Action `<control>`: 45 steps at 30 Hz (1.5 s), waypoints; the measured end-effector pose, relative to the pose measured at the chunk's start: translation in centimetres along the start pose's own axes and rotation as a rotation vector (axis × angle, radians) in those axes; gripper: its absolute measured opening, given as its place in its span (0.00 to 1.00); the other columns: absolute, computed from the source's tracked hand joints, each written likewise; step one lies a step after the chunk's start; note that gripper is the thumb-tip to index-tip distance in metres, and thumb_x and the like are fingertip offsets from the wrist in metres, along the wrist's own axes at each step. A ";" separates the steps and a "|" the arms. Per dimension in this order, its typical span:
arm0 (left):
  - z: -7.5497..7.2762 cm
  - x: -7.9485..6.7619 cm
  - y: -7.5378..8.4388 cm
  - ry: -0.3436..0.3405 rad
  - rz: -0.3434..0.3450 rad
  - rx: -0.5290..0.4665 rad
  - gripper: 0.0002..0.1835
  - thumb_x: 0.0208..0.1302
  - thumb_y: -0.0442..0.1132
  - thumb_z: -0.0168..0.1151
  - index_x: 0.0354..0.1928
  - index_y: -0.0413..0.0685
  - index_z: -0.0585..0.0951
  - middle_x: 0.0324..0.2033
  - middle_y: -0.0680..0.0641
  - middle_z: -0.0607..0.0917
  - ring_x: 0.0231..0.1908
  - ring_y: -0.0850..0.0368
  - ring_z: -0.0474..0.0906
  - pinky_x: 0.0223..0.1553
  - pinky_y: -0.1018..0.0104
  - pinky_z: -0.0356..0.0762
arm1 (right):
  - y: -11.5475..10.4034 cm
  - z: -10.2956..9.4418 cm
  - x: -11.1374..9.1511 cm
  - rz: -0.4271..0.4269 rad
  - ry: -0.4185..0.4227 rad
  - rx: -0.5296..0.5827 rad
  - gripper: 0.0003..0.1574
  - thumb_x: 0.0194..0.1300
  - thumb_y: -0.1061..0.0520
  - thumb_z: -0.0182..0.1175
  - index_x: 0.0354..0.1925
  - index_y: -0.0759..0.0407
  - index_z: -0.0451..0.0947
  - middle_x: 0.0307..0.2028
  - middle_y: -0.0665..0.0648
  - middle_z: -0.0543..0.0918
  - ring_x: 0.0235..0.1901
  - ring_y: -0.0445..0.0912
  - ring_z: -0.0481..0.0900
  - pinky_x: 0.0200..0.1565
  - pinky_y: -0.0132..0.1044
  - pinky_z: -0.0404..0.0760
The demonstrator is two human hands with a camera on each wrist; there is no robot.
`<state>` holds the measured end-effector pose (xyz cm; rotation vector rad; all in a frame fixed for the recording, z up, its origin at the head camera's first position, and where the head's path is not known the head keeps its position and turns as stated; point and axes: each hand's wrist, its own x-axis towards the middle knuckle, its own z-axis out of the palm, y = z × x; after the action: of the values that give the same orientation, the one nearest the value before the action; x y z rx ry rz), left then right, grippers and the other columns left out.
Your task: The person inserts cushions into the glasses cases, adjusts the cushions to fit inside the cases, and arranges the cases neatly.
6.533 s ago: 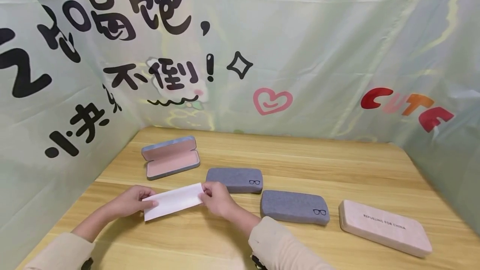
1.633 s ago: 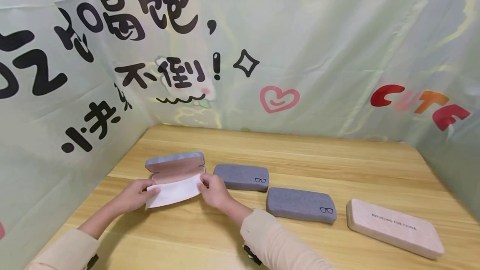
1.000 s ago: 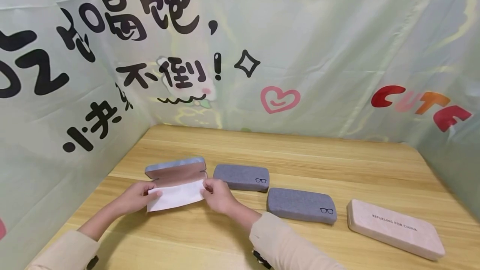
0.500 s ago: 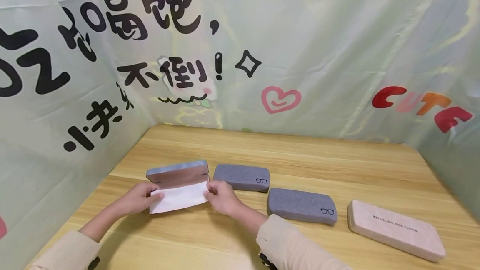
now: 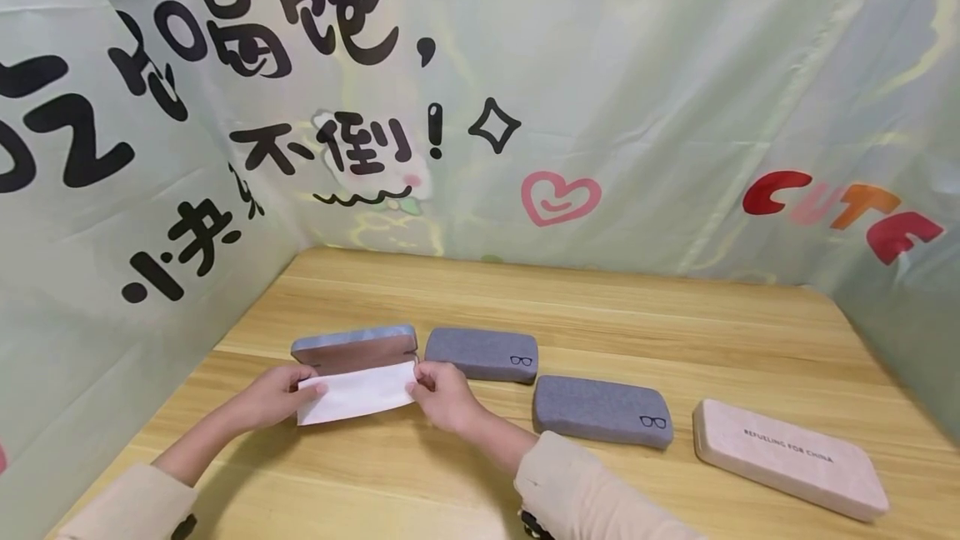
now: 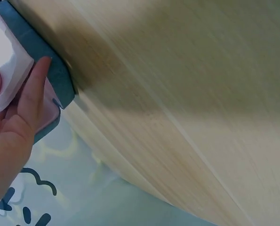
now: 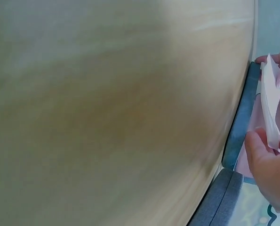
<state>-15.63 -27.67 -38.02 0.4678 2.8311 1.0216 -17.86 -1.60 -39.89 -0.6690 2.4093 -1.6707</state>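
Note:
Both hands hold a folded white sheet by its two short ends. My left hand pinches the left end between thumb and fingers, and my right hand pinches the right end. Right behind the sheet is an opened blue glasses case with a pink lining, its lid tilted up at the back. The sheet covers most of the case's lower half in the head view. In the left wrist view, the fingers behind the sheet are right at the pink lining.
Two shut grey-blue glasses cases stand to the right, one farther back and one nearer. A pink case with lettering lies at the far right. Printed cloth hangs round the wooden table at the back and sides.
Compared with the oldest frame, the sheet now overlaps the opened case, which sits nearer the front with its lid lower. Over the last half second hardly anything has moved.

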 end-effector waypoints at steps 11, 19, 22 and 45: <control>-0.1 0.8 -0.2 0.111 -0.119 -0.013 0.15 0.67 0.41 0.54 0.24 0.41 0.72 0.14 0.52 0.69 0.16 0.64 0.63 0.19 0.71 0.64 | 0.0 0.5 1.3 0.116 0.133 0.115 0.06 0.60 0.68 0.57 0.28 0.72 0.76 0.21 0.66 0.78 0.19 0.48 0.76 0.21 0.29 0.72; 0.7 1.1 -0.3 0.223 -0.199 0.060 0.18 0.63 0.41 0.59 0.17 0.43 0.68 0.12 0.55 0.64 0.16 0.63 0.60 0.19 0.71 0.59 | 0.2 1.3 1.8 0.174 0.194 0.112 0.03 0.57 0.70 0.59 0.27 0.72 0.76 0.19 0.62 0.79 0.23 0.54 0.83 0.23 0.29 0.76; 1.1 1.0 -0.2 0.265 -0.247 0.073 0.21 0.61 0.41 0.61 0.14 0.45 0.65 0.11 0.55 0.63 0.15 0.62 0.59 0.19 0.70 0.59 | 0.1 1.4 1.9 0.198 0.215 0.076 0.03 0.57 0.69 0.60 0.27 0.70 0.76 0.19 0.60 0.79 0.22 0.50 0.82 0.22 0.27 0.72; 2.2 0.6 -0.6 0.342 -0.451 0.233 0.23 0.56 0.51 0.64 0.13 0.50 0.65 0.11 0.55 0.62 0.16 0.60 0.58 0.17 0.69 0.51 | 0.4 2.3 2.2 0.213 0.343 -0.223 0.12 0.49 0.65 0.68 0.16 0.62 0.75 0.14 0.49 0.72 0.19 0.37 0.67 0.24 0.26 0.67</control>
<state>-15.91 -26.53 -40.08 -0.3598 3.1428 0.7422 -19.15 -4.45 -40.82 -0.1439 2.8122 -1.5511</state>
